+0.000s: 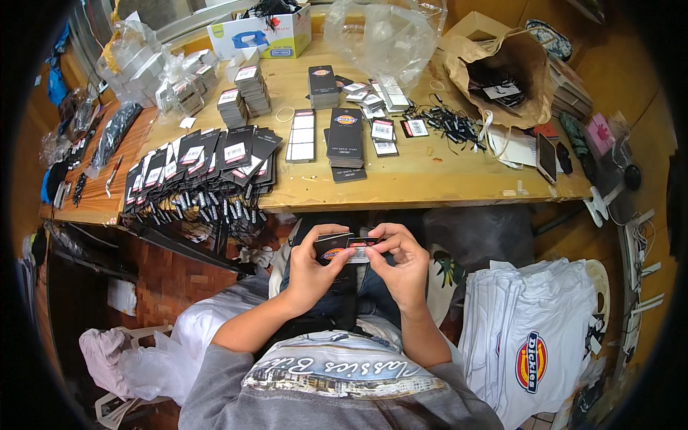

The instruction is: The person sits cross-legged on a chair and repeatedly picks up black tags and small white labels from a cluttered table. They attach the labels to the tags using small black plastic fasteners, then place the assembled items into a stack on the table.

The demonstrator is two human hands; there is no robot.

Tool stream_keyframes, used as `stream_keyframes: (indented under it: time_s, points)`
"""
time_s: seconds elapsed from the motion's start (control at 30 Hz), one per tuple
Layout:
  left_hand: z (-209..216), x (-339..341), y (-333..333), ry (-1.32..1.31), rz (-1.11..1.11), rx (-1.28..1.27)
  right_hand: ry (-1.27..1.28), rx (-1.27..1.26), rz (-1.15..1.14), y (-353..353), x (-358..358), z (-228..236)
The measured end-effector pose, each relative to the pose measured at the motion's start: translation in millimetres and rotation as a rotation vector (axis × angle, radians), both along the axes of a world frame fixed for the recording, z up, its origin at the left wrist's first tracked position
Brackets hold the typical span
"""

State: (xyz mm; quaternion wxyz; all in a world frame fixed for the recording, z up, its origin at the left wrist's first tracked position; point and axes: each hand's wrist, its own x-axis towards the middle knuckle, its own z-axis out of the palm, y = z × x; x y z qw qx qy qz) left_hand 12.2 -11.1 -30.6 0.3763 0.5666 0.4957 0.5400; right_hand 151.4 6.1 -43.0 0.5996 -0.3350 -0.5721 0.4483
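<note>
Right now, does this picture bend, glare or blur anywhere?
Head view: the corners fade to black, and the brown wooden wall slants near the right rim; head view: the crumpled clear plastic bag catches pale glare; head view: shadow lies under the yellow wooden table; head view: the bare left hand and bare right hand show no obvious motion blur.

1. Left forearm [261, 324]: bare, slants up and inward.
2. Left hand [312, 265]: pinching, fingers bent, thumb pointing inward.
3. Right forearm [423, 326]: bare, steeper than left.
4. Right hand [401, 264]: pinching, index finger curled, thumb angled up and inward.
5. Thumb tips: near each other, hands level.
</note>
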Motion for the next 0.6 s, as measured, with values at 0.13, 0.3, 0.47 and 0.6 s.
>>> stream_keyframes:
  time_s: [0.13, 0.3, 0.47, 0.6]
  points:
    - [-6.3, -0.9, -0.4, 0.126, 0.010, 0.188, 0.108, -0.123, 0.092, -3.7, -1.6, -1.1]
    - [-3.2, -2.0, -3.3, 0.233, -0.029, 0.321, 0.166, -0.140, 0.095, -5.9, -1.7, -0.5]
    - [-2.7, -3.5, -0.9, 0.339, -0.072, 0.461, 0.179, -0.146, 0.096, -5.3, -2.5, -3.5]
    - [-3.8, -7.7, 2.8, 0.371, -0.176, 0.421, 0.195, -0.184, 0.111, -2.0, 0.0, -8.9]
